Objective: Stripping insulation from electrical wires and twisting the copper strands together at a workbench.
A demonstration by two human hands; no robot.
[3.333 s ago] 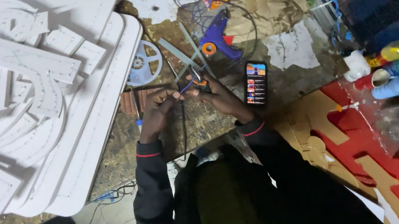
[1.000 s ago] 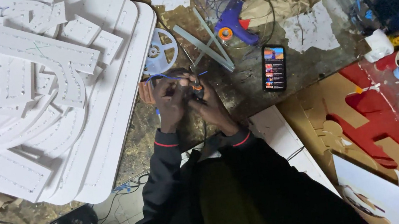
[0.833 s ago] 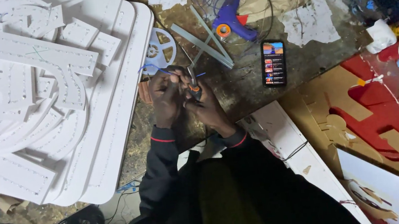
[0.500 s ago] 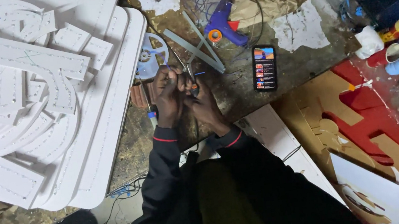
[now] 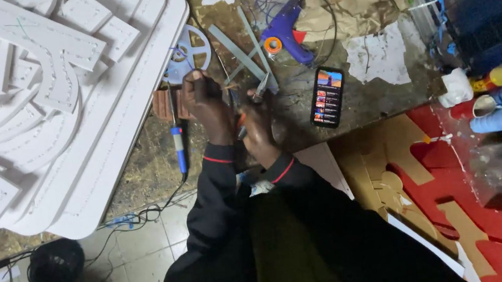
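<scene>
Clearly, near the centre of the frame both hands are closed: the left hand (image 5: pixel 204 102) pinches a thin wire (image 5: pixel 228 93), the right hand (image 5: pixel 260 124) grips small pliers (image 5: pixel 258 91) above the counter (image 5: pixel 372 99). I judge the wire light, bendy and slippery; hold it close to the worked end.

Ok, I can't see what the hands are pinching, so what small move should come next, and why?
Probably lift both hands slightly toward the camera. The left hand and right hand are closed tight together over the dark workbench, pinching something too small to identify beside the blue-handled soldering iron and grey strips, so the work is hidden.
</scene>
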